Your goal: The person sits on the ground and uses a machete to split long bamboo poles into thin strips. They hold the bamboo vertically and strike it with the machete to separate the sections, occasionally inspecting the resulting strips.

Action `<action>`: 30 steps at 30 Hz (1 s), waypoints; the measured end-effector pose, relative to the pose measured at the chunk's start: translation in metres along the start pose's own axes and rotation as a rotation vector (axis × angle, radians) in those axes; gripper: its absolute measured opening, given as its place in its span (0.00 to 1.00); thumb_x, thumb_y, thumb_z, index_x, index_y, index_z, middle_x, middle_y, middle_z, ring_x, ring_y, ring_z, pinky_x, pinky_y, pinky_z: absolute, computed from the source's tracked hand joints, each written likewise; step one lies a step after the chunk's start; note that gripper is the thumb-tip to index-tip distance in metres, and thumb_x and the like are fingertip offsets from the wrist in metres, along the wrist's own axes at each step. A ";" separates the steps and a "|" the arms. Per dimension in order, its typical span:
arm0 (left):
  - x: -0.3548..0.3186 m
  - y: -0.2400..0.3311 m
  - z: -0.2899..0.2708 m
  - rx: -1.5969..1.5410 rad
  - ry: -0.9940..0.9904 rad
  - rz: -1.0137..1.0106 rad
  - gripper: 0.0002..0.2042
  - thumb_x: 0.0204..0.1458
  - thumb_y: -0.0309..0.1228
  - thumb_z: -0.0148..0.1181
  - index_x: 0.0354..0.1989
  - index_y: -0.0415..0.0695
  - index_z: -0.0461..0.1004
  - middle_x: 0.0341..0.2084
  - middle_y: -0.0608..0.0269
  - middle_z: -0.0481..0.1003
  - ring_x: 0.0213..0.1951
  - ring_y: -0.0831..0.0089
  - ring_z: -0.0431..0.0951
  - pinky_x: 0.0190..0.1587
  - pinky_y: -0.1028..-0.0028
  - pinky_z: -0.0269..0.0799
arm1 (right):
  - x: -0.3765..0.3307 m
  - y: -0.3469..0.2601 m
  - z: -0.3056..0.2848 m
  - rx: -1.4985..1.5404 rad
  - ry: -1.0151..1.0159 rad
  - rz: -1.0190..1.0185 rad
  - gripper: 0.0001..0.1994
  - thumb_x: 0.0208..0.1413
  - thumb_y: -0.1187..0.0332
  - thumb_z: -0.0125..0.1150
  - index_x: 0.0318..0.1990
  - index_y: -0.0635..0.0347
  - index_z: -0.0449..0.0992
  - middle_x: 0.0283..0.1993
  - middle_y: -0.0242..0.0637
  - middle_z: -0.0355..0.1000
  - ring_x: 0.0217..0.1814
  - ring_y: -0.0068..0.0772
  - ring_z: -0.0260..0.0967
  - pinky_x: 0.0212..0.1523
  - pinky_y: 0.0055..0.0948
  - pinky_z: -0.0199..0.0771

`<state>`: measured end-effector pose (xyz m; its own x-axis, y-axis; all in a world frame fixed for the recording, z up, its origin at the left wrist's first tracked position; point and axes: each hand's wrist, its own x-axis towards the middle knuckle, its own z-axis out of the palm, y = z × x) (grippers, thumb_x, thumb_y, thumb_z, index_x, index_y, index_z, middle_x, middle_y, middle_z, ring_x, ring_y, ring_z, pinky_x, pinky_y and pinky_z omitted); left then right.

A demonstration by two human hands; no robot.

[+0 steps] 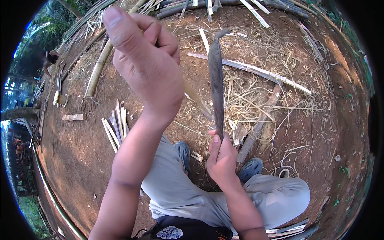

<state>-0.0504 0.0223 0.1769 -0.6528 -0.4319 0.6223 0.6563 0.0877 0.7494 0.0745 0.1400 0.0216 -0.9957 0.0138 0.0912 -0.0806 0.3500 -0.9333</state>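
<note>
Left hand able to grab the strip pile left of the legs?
Probably not: the left hand looks closed around a strip. Emptied, it likely could; the pile lies near the left leg.

From the head, the view faces down, left hand (pixel 149 66) close.

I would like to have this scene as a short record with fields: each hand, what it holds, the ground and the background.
Left hand: raised, closed around a pale strip
Right hand: lower, closed on the near end of a long dark tool
Tool shape: curved at the far end
Strip: slants down toward the tool; contact unclear
Ground: brown soil, with curly shavings ahead
Background, left: thick pole, another person
</note>
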 end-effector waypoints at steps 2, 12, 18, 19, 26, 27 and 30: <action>0.001 -0.004 0.010 -0.017 0.012 0.010 0.29 0.61 0.64 0.34 0.22 0.50 0.50 0.10 0.72 0.49 0.13 0.81 0.44 0.15 0.78 0.39 | 0.001 -0.001 0.008 -0.039 -0.063 0.071 0.11 0.68 0.67 0.44 0.41 0.65 0.71 0.25 0.50 0.74 0.27 0.58 0.73 0.30 0.48 0.71; -0.001 -0.008 0.013 0.022 0.045 -0.019 0.36 0.54 0.74 0.24 0.23 0.49 0.51 0.11 0.73 0.49 0.12 0.80 0.43 0.14 0.78 0.38 | -0.001 -0.008 0.008 0.159 0.095 -0.041 0.07 0.65 0.72 0.49 0.40 0.68 0.69 0.23 0.49 0.72 0.23 0.53 0.73 0.24 0.43 0.69; 0.003 -0.005 0.001 0.176 0.120 -0.013 0.37 0.51 0.76 0.20 0.24 0.48 0.51 0.10 0.73 0.49 0.12 0.81 0.44 0.13 0.79 0.39 | 0.017 -0.008 0.008 0.053 0.033 0.006 0.04 0.65 0.74 0.48 0.39 0.66 0.67 0.24 0.48 0.71 0.23 0.55 0.72 0.24 0.44 0.69; 0.002 -0.005 -0.003 0.211 0.123 -0.018 0.38 0.50 0.76 0.19 0.24 0.48 0.51 0.10 0.73 0.49 0.12 0.81 0.45 0.13 0.79 0.40 | 0.015 -0.017 0.001 0.105 0.048 -0.019 0.04 0.65 0.74 0.48 0.40 0.66 0.67 0.24 0.48 0.71 0.23 0.55 0.72 0.24 0.44 0.69; -0.005 -0.003 0.009 0.251 0.174 -0.029 0.37 0.50 0.76 0.18 0.24 0.49 0.52 0.10 0.73 0.50 0.10 0.81 0.47 0.12 0.80 0.40 | 0.016 0.005 0.016 -0.054 -0.082 0.115 0.10 0.67 0.67 0.46 0.41 0.68 0.66 0.21 0.54 0.70 0.24 0.60 0.72 0.25 0.51 0.68; -0.001 -0.002 0.007 0.250 0.163 0.000 0.37 0.50 0.76 0.18 0.24 0.49 0.52 0.10 0.73 0.50 0.10 0.81 0.47 0.12 0.80 0.40 | 0.017 -0.001 0.015 -0.017 -0.070 0.128 0.11 0.67 0.66 0.46 0.41 0.69 0.66 0.21 0.54 0.70 0.24 0.61 0.72 0.25 0.51 0.68; -0.002 -0.005 0.009 0.193 0.145 0.005 0.38 0.49 0.76 0.16 0.25 0.49 0.52 0.09 0.73 0.50 0.10 0.81 0.45 0.12 0.80 0.38 | 0.015 -0.026 0.000 0.093 0.036 -0.066 0.11 0.67 0.67 0.45 0.41 0.69 0.66 0.23 0.54 0.71 0.24 0.62 0.71 0.26 0.51 0.70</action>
<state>-0.0559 0.0308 0.1736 -0.5797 -0.5541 0.5974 0.5654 0.2543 0.7846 0.0618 0.1316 0.0471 -0.9860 0.0280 0.1642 -0.1513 0.2630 -0.9529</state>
